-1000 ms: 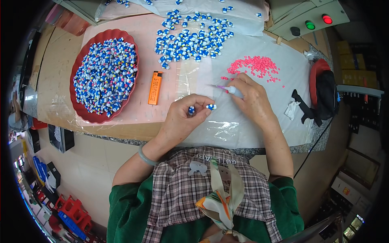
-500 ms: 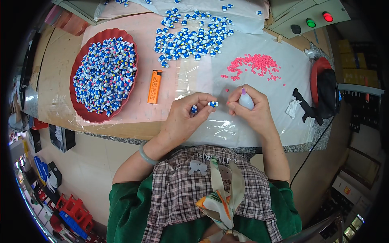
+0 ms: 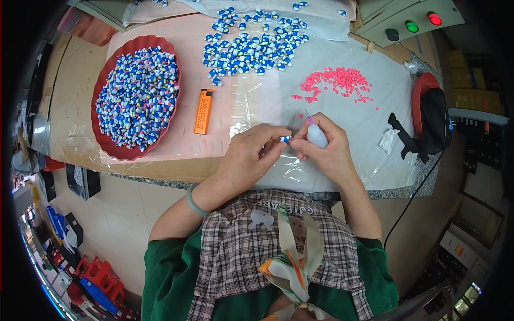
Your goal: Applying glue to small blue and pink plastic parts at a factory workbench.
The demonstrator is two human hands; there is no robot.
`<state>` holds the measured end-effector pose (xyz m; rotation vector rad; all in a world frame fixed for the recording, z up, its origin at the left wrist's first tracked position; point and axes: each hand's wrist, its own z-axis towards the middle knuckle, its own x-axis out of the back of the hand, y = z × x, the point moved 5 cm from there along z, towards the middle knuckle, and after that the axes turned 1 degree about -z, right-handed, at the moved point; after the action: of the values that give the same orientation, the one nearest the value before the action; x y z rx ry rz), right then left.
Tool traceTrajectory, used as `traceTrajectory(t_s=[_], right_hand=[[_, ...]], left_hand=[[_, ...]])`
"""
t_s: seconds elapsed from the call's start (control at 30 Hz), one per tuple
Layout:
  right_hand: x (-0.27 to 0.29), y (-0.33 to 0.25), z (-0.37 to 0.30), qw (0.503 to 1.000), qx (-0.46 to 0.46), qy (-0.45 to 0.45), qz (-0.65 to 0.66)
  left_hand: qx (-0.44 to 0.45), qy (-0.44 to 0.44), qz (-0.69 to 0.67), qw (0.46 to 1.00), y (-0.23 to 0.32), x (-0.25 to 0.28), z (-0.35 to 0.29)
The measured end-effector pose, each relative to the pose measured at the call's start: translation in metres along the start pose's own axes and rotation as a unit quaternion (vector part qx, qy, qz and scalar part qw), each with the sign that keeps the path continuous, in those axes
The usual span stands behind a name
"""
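Note:
Between the thumb and forefinger of my left hand (image 3: 249, 152) is a small blue-and-white figurine (image 3: 285, 139). My right hand (image 3: 329, 152) grips a translucent squeeze bottle (image 3: 317, 137) with a purple collar and a thin needle tip that points up and away. Its thumb and forefinger meet right beside the figurine; whether they pinch a tiny piece too is hard to make out. Beyond my right hand lies a scatter of small pink pieces (image 3: 342, 80). Many more blue-and-white figurines (image 3: 251, 51) are spread over the far middle of the table.
At the left stands a red scalloped tray (image 3: 98, 125) heaped with figurines, some showing pink bits. An orange lighter (image 3: 203, 112) lies right of it. A crumpled white tissue (image 3: 388, 140), a black strap (image 3: 404, 136) and a black pouch (image 3: 435, 120) are at the right. A control box (image 3: 415, 24) sits behind.
My hands have come together, bringing the right fingertips up to the figurine. The bottle has tipped left. A second figurine seen in my left palm before is now hidden.

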<state>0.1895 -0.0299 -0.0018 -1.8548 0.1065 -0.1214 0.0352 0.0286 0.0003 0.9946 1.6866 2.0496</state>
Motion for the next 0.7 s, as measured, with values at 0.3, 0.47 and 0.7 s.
traceTrajectory(t_s=[0.3, 0.47, 0.7], right_hand=[[-0.002, 0.004, 0.002, 1.000, -0.001, -0.002, -0.014], [0.002, 0.004, 0.003, 0.995, 0.018, 0.047, -0.082], [0.010, 0.007, 0.003, 0.999, 0.025, 0.039, 0.017]], left_hand=[[-0.097, 0.010, 0.058, 0.993, 0.001, -0.004, -0.002], [-0.068, 0.009, 0.021, 0.997, -0.002, -0.002, 0.001], [0.175, -0.070, -0.270, 0.944, -0.018, -0.009, 0.000]])
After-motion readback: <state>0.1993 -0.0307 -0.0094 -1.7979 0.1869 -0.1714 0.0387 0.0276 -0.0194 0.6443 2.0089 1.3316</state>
